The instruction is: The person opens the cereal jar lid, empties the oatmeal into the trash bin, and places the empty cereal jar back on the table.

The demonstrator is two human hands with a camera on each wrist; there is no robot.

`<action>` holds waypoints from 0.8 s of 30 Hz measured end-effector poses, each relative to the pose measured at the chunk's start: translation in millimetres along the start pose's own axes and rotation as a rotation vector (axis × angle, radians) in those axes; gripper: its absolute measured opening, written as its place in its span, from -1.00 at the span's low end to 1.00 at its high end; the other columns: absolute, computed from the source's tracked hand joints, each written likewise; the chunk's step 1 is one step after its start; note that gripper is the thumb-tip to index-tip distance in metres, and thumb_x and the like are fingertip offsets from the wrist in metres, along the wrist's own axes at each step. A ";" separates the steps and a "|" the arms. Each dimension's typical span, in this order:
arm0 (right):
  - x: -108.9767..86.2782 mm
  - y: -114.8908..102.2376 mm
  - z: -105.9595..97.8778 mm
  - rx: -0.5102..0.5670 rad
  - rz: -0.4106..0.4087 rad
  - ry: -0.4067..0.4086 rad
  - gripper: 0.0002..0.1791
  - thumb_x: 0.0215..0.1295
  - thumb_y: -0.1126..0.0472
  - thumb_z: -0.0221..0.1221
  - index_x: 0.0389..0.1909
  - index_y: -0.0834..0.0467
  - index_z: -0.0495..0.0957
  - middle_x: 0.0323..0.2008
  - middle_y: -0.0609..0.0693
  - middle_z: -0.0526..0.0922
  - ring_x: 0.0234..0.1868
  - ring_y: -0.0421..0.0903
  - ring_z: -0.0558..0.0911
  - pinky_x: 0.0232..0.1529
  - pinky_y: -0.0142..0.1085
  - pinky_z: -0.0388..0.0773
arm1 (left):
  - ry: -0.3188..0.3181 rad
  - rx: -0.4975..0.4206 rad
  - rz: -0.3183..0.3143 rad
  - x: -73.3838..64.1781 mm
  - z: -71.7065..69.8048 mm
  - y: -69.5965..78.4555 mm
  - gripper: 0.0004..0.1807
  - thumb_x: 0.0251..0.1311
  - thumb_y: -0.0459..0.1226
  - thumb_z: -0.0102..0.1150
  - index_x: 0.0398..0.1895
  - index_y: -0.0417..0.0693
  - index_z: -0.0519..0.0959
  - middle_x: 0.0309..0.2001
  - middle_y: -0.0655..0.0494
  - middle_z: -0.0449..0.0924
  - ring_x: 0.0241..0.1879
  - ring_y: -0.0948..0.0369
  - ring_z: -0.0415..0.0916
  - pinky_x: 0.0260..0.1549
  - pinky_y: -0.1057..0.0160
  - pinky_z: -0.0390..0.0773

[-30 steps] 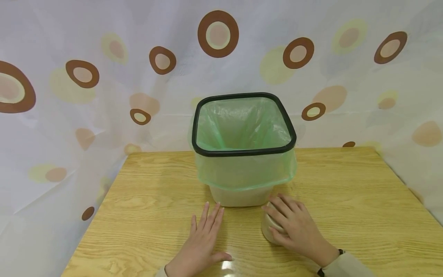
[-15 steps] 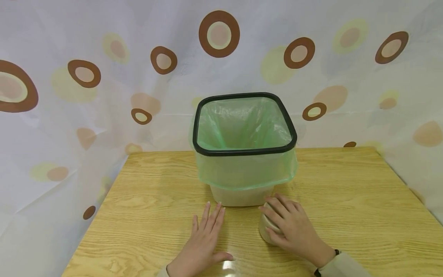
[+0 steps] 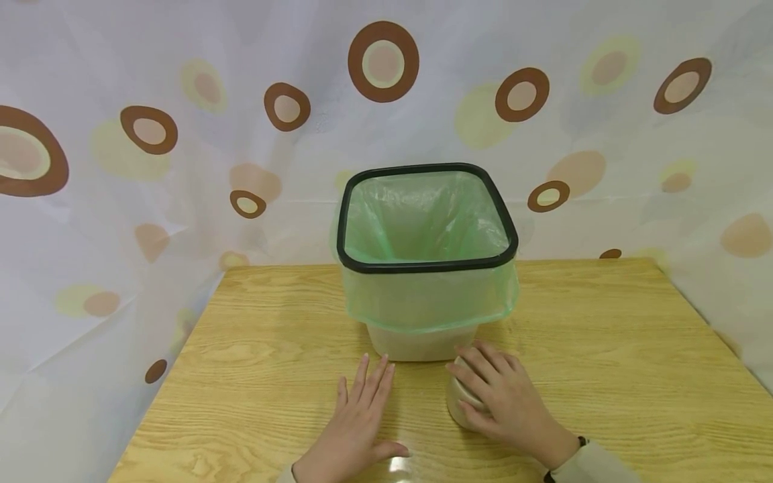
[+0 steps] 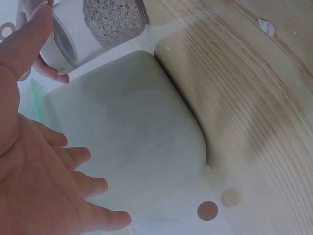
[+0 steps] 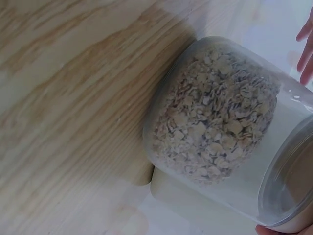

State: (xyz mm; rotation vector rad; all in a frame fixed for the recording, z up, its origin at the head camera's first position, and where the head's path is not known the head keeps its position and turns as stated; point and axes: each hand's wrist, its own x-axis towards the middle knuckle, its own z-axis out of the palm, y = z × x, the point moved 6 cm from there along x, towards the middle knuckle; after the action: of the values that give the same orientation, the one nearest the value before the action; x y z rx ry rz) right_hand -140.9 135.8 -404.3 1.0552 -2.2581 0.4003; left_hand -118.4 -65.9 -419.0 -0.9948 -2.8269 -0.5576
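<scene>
Jar (image 5: 215, 107) held only by its lid (image 4: 53, 58): tip or slip is my main worry

Nearest on my feeds: left hand (image 3: 353, 426), fingers straight and spread, nothing in it. It's low over the table (image 3: 272, 349); contact I can't confirm. Risk: it isn't bracing the jar, so a tilt that way meets no second hold.

Right hand (image 3: 513, 402) reaches over the jar's top, fingers and thumb curled round the lid, spread to about its width. I see no hold on the clear walls. If the lid is loose, lifting by it could pull it off and spill the flakes (image 5: 210, 117); can't tell how tightly it fits. A quick jerk might also slide the fingertips off.

Jar looks upright on the table, right of the left hand, just in front of the bin (image 3: 423, 345) near its right front corner. Touching or not, can't tell. A forward push could bump the bin.

Green liner (image 3: 423, 302) hangs loose below the black rim (image 3: 429, 267); fingers or jar could snag it on a careless pass.

Patterned backdrop (image 3: 423, 127) lies farthest, well apart from both hands. Low risk, I'd say.
</scene>
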 end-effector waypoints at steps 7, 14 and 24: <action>3.1 -4.1 0.5 -0.001 0.007 0.010 -0.49 0.52 -0.14 -0.23 0.11 0.07 0.54 0.13 0.14 0.53 0.06 0.22 0.50 -0.21 0.09 0.46 | 0.001 0.004 0.007 -0.1 2.2 0.7 0.20 -0.06 0.10 0.33 0.45 -0.40 -0.09 0.46 -0.34 -0.18 0.44 -0.29 -0.33 0.02 -0.56 0.09; 4.8 -8.1 0.3 -0.009 -0.045 0.074 -0.49 0.53 -0.12 -0.24 0.10 0.08 0.55 0.13 0.14 0.54 0.04 0.22 0.52 -0.26 0.11 0.48 | 0.011 -0.003 0.010 -0.8 3.1 0.1 0.21 -0.05 0.09 0.33 0.47 -0.37 -0.13 0.47 -0.33 -0.18 0.46 -0.24 -0.40 0.01 -0.56 0.10; 7.6 -10.6 3.9 -0.005 -0.053 0.051 -0.47 0.51 -0.12 -0.26 0.07 0.08 0.57 0.12 0.12 0.54 0.05 0.18 0.51 -0.19 0.07 0.46 | -0.033 -0.023 -0.026 1.1 3.9 -1.4 0.20 -0.03 0.12 0.31 0.47 -0.37 -0.12 0.48 -0.32 -0.20 0.46 -0.25 -0.39 0.06 -0.54 0.05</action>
State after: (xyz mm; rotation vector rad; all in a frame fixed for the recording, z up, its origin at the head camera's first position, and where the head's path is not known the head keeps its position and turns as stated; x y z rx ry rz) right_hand -138.1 122.7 -402.3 1.0883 -2.1806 0.3948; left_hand -120.0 -64.9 -422.8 -0.9810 -2.8730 -0.5834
